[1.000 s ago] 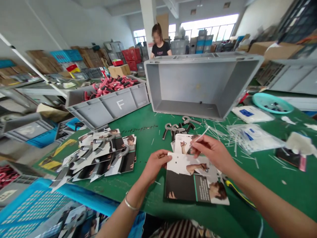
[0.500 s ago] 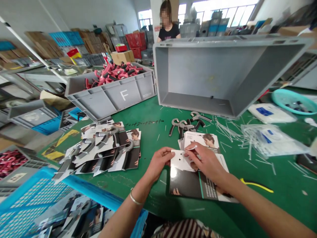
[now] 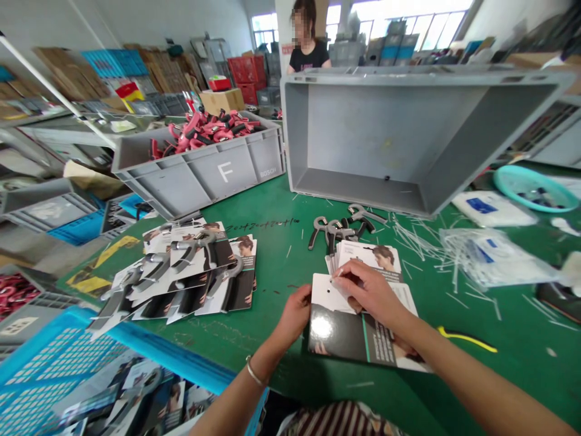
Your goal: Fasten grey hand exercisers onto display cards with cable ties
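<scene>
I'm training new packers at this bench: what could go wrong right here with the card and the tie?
The thin plastic tie pinched in the right hand might miss the small hole or bend. The printed card, held only at its edge by the left hand, could slip sideways.
</scene>
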`<state>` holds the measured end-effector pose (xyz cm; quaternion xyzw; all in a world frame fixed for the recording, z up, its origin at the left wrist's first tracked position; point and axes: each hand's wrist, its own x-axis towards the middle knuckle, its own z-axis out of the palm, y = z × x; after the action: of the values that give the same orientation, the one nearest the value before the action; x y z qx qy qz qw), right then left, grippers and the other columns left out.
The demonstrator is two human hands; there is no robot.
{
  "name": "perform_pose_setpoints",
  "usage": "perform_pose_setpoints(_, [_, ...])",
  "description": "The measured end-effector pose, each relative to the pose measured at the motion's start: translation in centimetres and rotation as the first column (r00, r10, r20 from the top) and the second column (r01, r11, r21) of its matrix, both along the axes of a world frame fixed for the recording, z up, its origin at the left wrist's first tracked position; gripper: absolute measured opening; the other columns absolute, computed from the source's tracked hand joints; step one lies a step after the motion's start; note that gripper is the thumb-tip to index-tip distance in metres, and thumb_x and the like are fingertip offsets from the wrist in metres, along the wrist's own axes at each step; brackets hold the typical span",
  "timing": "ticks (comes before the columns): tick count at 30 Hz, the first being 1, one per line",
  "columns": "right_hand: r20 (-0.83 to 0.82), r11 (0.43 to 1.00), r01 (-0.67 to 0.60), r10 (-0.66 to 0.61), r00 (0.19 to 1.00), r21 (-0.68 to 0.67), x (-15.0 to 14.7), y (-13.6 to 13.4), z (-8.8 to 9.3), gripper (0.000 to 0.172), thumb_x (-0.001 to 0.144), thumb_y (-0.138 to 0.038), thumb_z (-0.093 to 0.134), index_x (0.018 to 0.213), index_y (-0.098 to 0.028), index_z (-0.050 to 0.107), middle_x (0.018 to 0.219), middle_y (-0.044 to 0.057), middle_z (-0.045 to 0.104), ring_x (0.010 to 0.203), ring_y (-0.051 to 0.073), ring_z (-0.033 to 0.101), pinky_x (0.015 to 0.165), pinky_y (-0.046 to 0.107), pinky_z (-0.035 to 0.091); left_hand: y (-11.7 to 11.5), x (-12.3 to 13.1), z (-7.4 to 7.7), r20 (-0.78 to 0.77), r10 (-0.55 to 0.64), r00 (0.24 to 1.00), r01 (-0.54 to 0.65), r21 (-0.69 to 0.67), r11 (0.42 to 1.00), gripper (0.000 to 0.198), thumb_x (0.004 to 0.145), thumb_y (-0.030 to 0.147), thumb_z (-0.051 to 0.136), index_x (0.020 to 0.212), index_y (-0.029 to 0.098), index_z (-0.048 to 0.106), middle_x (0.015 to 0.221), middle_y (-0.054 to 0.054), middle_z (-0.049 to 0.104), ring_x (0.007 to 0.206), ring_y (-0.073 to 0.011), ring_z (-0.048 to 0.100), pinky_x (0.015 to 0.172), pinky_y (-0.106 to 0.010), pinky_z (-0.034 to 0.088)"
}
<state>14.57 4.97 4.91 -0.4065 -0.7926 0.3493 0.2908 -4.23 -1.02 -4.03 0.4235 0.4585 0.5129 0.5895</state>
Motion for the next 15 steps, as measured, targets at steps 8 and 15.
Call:
perform_pose_setpoints(8, [0.056,1.000,-0.025,0.025,0.998,0.010,-0.1,0.2,0.0,0.008,0.093,-0.024,0.057,0.091,-0.022,0.064,0.089,0.002,0.063,0.084,0.018,0.059,0.077,0.031,0.042,-3.3,-1.7,1.2,-0.154,0.051,0.987,-0.033,0.117,0.993,0.010,0.083,0.023,0.065,0.084,0.018,0.074,0.088,-0.005,0.063,0.086,-0.0185,0.058,0.080,-0.027,0.044])
perform_pose_setpoints(15, [0.144,0.994,-0.045,0.030,0.989,0.102,-0.5,-0.1,-0.1,0.006,0.092,-0.021,0.055,0.091,-0.022,0.061,0.082,0.001,0.062,0.074,0.017,0.055,0.068,0.030,0.040,-0.5,1.6,1.5,-0.032,0.119,0.992,-0.118,0.036,0.992,0.016,0.077,0.027,0.069,0.088,0.021,0.077,0.089,-0.004,0.069,0.088,-0.0220,0.061,0.082,-0.031,0.048])
